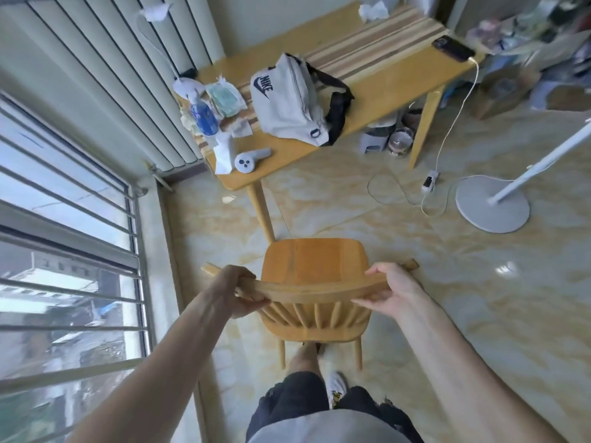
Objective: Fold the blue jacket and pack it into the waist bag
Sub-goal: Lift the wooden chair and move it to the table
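Observation:
A white waist bag (287,100) with a dark logo and black strap lies bulging on the wooden table (377,87), near its front edge. No blue jacket is in view. Below me stands a wooden chair (313,260) facing the table. My left hand (240,290) grips the left end of the chair's curved top rail. My right hand (388,290) holds the rail's right end, thumb on top and fingers curled underneath.
On the table's left end sit a blue bottle (203,118), packets of masks (225,99), tissues and a small white handheld device (251,158). A phone (452,47) charges at the far right corner. A fan base (492,204) and cable lie on the floor. A barred window (64,251) is at left.

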